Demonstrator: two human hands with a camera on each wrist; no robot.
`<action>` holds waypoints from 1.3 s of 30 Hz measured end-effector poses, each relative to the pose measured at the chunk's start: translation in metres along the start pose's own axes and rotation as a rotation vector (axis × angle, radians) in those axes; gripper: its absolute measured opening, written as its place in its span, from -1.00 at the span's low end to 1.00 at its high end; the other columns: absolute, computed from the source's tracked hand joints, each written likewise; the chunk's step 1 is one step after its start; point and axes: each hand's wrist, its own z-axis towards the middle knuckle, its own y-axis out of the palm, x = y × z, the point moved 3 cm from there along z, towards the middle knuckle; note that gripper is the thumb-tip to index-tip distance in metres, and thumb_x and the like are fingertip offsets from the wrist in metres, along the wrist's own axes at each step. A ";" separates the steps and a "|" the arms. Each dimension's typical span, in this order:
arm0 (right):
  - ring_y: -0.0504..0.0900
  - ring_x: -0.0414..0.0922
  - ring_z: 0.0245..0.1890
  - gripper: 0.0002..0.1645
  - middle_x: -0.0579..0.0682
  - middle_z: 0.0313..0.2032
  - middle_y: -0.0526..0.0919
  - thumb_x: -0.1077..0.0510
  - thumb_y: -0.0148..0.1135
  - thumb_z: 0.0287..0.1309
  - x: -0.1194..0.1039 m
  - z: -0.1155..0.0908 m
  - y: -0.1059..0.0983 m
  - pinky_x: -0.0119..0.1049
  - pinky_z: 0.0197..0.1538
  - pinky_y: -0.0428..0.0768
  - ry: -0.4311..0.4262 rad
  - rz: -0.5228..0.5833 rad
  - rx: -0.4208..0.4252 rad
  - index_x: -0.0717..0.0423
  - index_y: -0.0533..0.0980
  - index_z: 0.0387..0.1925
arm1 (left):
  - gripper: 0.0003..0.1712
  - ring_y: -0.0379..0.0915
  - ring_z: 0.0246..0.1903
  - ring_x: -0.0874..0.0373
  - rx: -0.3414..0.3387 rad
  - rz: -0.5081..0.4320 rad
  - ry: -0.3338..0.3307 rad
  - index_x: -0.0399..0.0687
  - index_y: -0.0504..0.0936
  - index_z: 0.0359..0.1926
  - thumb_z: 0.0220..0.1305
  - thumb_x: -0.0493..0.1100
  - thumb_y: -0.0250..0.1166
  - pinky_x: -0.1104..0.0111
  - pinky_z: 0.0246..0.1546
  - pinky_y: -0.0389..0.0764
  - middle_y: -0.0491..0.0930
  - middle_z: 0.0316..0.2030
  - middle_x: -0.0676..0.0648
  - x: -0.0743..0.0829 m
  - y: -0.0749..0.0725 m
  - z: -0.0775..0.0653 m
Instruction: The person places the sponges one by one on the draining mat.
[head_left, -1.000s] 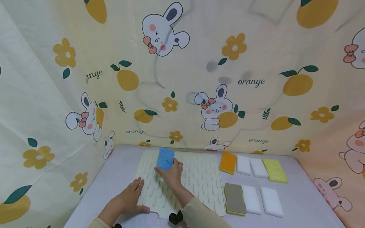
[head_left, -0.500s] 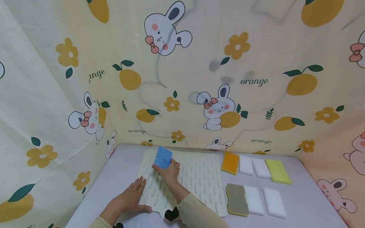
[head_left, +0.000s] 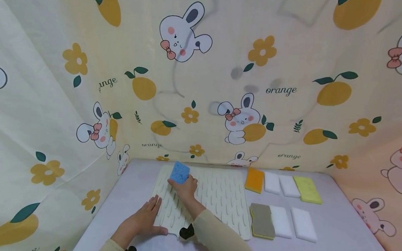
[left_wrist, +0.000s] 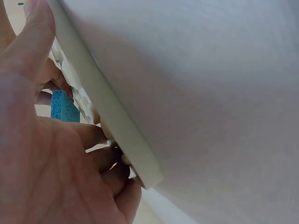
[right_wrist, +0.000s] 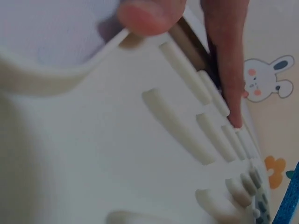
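A cream ridged mat [head_left: 218,200] lies on the table. Near its far left corner, my right hand [head_left: 185,188] pinches a blue sponge [head_left: 180,172] between thumb and fingers, the sponge standing tilted over the ridges. My left hand [head_left: 144,217] rests on the mat's left edge, fingers extended and thumb at the near corner. From the left wrist, the palm [left_wrist: 60,163] shows beside the mat's rim [left_wrist: 117,112], with the blue sponge [left_wrist: 64,106] beyond. In the right wrist view only a strip of blue sponge [right_wrist: 287,198] appears, and left-hand fingers [right_wrist: 229,60] touch the ridged surface.
Right of the mat, the back row has an orange sponge [head_left: 254,180], two white sponges [head_left: 272,182] and a yellow-green one [head_left: 307,189]. In front lie a grey-and-yellow scrub sponge [head_left: 263,221] and two white sponges [head_left: 304,224]. A printed curtain [head_left: 205,85] encloses the table.
My right hand has shifted the blue sponge slightly left over the mat and tilted it a little. The left hand has kept its place; the head view has drifted slightly.
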 end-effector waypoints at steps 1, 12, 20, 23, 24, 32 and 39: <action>0.41 0.33 0.37 0.32 0.41 0.35 0.35 -0.30 0.67 0.05 0.000 0.000 0.001 0.25 0.39 0.52 -0.005 -0.005 0.005 0.41 0.25 0.54 | 0.47 -0.07 0.66 -0.29 0.002 0.003 0.000 -0.40 0.11 0.65 0.10 0.51 0.51 -0.13 0.61 0.17 0.04 0.66 -0.40 0.000 0.000 0.000; 0.38 0.28 0.34 0.29 0.39 0.32 0.34 -0.22 0.71 0.03 -0.001 0.001 0.009 0.22 0.39 0.51 -0.002 -0.031 0.029 0.42 0.26 0.52 | 0.47 -0.06 0.66 -0.28 0.005 0.024 -0.007 -0.38 0.11 0.65 0.10 0.53 0.50 -0.11 0.61 0.18 0.04 0.66 -0.38 0.000 -0.001 0.000; 0.38 0.26 0.29 0.30 0.38 0.28 0.37 -0.20 0.75 -0.03 0.001 0.002 0.016 0.20 0.34 0.53 -0.045 -0.065 0.075 0.43 0.27 0.49 | 0.48 -0.07 0.65 -0.33 0.015 -0.001 0.038 -0.44 0.10 0.64 0.10 0.51 0.51 -0.14 0.62 0.14 0.02 0.65 -0.44 -0.002 -0.001 -0.001; 0.37 0.25 0.28 0.30 0.36 0.27 0.37 -0.18 0.77 -0.04 0.002 0.003 0.018 0.17 0.34 0.53 -0.066 -0.076 0.083 0.43 0.28 0.49 | 0.54 -0.09 0.64 -0.37 0.024 -0.032 0.068 -0.46 0.07 0.64 0.07 0.58 0.46 -0.19 0.61 0.10 0.01 0.64 -0.48 -0.005 0.002 0.000; 0.37 0.25 0.28 0.31 0.36 0.26 0.37 -0.17 0.77 -0.05 0.002 0.002 0.018 0.17 0.34 0.53 -0.075 -0.083 0.086 0.43 0.28 0.49 | 0.56 -0.10 0.64 -0.38 0.030 -0.039 0.078 -0.46 0.06 0.64 0.06 0.62 0.43 -0.21 0.61 0.09 -0.01 0.64 -0.48 -0.006 0.004 0.001; 0.38 0.26 0.27 0.30 0.37 0.23 0.39 -0.13 0.80 -0.08 0.001 -0.003 0.013 0.18 0.34 0.53 -0.132 -0.123 0.085 0.47 0.30 0.47 | 0.60 -0.08 0.64 -0.38 0.061 -0.058 0.110 -0.46 0.08 0.63 0.01 0.70 0.36 -0.24 0.60 0.11 0.01 0.64 -0.49 -0.015 0.014 0.007; 0.36 0.26 0.28 0.27 0.36 0.24 0.37 -0.04 0.79 -0.04 0.001 -0.003 0.013 0.18 0.35 0.52 -0.149 -0.124 0.067 0.47 0.27 0.49 | 0.51 -0.08 0.65 -0.35 0.014 -0.010 0.054 -0.44 0.08 0.64 0.09 0.57 0.45 -0.18 0.61 0.13 0.01 0.65 -0.45 -0.004 0.003 0.001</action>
